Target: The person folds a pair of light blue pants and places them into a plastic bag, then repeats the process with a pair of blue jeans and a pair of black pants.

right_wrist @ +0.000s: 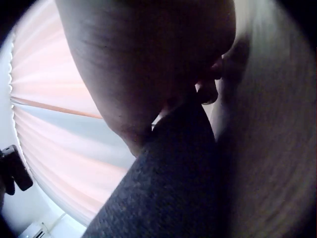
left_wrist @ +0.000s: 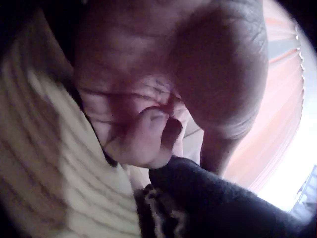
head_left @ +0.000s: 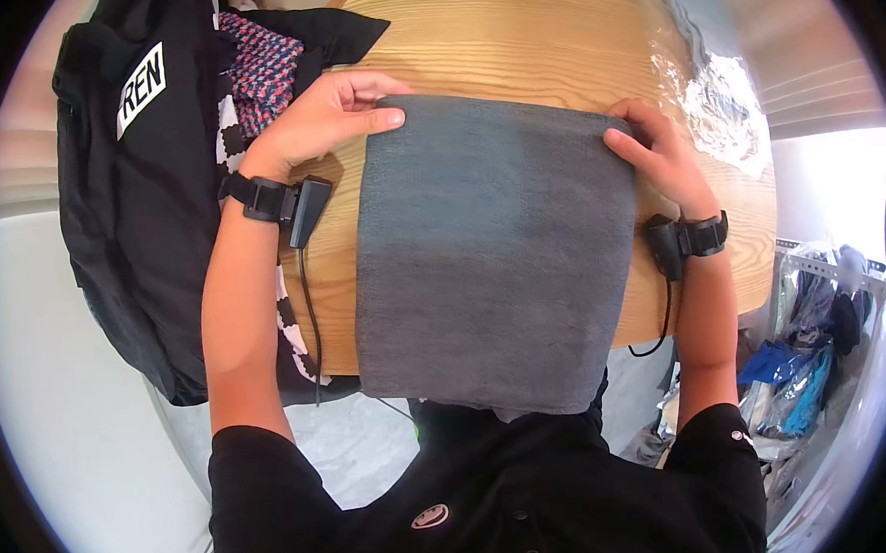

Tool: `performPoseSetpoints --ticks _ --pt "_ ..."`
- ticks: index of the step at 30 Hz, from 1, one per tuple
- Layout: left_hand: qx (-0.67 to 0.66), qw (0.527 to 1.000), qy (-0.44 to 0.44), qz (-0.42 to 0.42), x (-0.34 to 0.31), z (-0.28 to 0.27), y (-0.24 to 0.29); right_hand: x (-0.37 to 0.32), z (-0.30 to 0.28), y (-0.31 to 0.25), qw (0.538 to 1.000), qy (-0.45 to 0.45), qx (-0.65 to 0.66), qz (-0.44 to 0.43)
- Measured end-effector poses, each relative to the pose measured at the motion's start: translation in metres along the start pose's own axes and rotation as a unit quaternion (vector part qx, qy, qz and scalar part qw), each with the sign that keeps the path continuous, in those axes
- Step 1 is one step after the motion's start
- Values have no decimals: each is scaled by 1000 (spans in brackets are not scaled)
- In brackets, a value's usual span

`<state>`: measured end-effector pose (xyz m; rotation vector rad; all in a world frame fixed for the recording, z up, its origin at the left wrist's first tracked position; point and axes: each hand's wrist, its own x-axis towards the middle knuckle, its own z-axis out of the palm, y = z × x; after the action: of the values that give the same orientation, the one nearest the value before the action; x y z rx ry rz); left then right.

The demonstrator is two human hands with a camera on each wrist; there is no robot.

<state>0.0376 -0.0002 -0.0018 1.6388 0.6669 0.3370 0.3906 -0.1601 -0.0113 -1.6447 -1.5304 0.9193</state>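
A dark grey piece of folded cloth hangs between both hands over the table's front part, its lower edge reaching the person's black shirt. At its upper left corner the left hand pinches the fabric, thumb on the near face. The right hand grips the upper right corner, its thumb also lying on the front. In the left wrist view, curled fingers of the left hand meet the dark cloth. From the right wrist, the cloth runs down out of the right hand, whose fingertips are partly hidden.
Under the hands is a wooden table. A black garment with a white label and a patterned knit piece lie at left. Clear plastic wrapping sits at back right; bagged clothes fill a rack beyond the right edge.
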Motion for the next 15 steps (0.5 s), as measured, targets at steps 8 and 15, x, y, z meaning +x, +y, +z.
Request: performPoseSetpoints --ticks 8,15 --pt "92 994 33 -52 0 8 5 -4 2 -4 998 -53 0 28" --pt "127 988 82 -22 2 6 -2 -2 3 0 1000 -21 13 15"
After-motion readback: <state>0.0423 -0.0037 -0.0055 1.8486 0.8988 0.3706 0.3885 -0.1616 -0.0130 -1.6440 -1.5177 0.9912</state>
